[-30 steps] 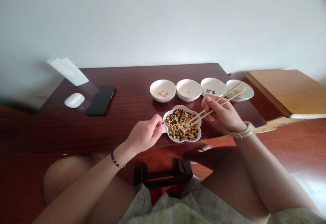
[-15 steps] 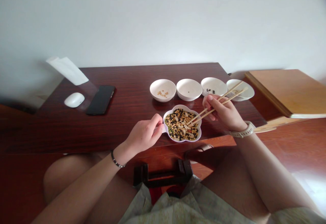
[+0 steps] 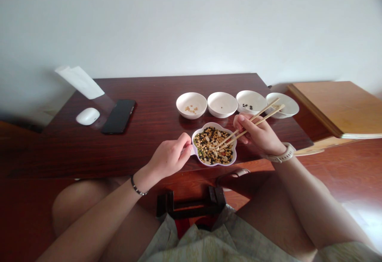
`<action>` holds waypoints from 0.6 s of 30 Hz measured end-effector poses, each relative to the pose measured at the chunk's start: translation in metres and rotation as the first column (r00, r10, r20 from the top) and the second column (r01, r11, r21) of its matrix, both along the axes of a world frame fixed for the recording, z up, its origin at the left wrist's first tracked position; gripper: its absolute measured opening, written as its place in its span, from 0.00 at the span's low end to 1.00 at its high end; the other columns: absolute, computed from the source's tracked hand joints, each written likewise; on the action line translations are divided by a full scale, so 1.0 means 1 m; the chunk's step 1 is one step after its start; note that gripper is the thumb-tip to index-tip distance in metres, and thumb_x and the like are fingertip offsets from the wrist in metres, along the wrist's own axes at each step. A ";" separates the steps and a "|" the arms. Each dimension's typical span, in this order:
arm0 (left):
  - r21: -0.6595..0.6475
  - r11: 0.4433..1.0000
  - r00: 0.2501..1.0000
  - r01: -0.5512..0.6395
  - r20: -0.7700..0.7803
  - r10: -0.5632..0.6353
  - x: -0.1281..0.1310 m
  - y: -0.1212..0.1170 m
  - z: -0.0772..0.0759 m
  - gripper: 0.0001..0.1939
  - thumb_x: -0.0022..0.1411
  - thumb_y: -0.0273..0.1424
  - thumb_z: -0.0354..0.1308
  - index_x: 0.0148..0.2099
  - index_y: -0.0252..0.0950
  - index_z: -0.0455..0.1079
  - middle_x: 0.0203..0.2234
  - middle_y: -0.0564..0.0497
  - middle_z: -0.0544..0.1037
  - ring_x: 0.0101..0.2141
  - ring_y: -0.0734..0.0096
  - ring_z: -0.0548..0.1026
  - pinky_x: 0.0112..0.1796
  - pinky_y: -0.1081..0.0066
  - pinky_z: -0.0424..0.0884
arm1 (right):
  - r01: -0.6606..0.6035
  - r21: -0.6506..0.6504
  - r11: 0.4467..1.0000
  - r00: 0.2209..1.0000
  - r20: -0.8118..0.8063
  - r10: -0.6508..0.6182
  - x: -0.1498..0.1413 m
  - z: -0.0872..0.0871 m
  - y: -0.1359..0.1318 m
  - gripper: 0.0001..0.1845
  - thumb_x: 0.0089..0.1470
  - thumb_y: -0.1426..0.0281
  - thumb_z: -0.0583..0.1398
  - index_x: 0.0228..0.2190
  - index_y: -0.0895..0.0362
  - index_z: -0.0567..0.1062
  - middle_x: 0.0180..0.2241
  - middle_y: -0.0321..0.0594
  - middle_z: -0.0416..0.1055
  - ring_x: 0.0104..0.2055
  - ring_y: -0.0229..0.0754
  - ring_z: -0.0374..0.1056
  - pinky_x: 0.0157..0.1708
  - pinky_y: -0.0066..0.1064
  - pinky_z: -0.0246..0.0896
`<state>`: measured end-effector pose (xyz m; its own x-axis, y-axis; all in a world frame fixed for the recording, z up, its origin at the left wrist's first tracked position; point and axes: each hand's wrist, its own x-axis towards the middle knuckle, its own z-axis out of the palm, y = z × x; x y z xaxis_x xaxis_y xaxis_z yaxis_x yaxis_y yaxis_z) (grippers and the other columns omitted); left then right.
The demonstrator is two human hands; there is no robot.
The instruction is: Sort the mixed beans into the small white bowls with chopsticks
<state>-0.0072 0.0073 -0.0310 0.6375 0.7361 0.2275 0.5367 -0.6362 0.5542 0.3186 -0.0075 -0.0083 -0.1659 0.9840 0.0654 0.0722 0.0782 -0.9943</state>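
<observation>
My left hand (image 3: 171, 154) is closed around the handle of a white flower-shaped bowl (image 3: 235, 150) near the table's front edge. Mixed beans (image 3: 205, 140) in black, yellow and green, with some peanuts, fill this bowl. In my right hand (image 3: 258, 132) is a pair of wooden chopsticks (image 3: 253, 121), their tips down among the beans. Whether the tips pinch a bean is too small to tell. Behind stand a white bowl with a few yellow beans (image 3: 191, 106), a bowl with one tiny bean (image 3: 222, 99), a bowl with several black beans (image 3: 251, 98) and a partly covered bowl (image 3: 291, 105).
On the left of the dark table (image 3: 155, 91) lie a black phone (image 3: 118, 116), a white mouse-like object (image 3: 87, 116) and a white packet (image 3: 80, 82). A wooden cabinet (image 3: 337, 103) stands at the right. The wall (image 3: 191, 23) rises behind the table.
My right hand has shifted slightly left, and the chopstick tips have moved left and a little lower in the beans. My left hand stays on the handle.
</observation>
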 end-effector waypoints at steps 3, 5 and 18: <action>0.014 1.000 1.000 0.005 0.002 -0.005 0.000 0.000 0.000 0.05 0.78 0.30 0.51 0.44 0.40 0.62 0.26 0.58 0.73 0.22 0.71 0.71 0.29 0.71 0.58 | 0.012 0.000 1.000 0.999 -0.036 -0.012 -0.001 -0.001 0.001 0.26 0.74 0.51 0.60 0.29 0.54 0.70 0.19 0.32 0.60 0.18 0.33 0.55 0.19 0.30 0.42; 0.020 1.000 1.000 0.004 -0.001 -0.004 0.000 0.000 0.000 0.05 0.78 0.30 0.51 0.44 0.40 0.62 0.26 0.57 0.73 0.22 0.71 0.71 0.29 0.71 0.58 | 0.024 -0.005 1.000 0.996 -0.082 -0.024 -0.001 -0.001 0.001 0.26 0.73 0.51 0.62 0.29 0.55 0.69 0.21 0.32 0.59 0.18 0.32 0.55 0.19 0.29 0.43; 0.016 1.000 1.000 0.006 0.005 -0.006 0.000 0.000 0.000 0.05 0.78 0.30 0.51 0.43 0.41 0.61 0.25 0.59 0.71 0.22 0.72 0.70 0.28 0.71 0.58 | 0.411 0.157 0.898 0.863 -0.384 -0.328 0.043 0.015 0.016 0.24 0.64 0.57 0.71 0.26 0.57 0.70 0.26 0.34 0.64 0.19 0.28 0.55 0.13 0.21 0.44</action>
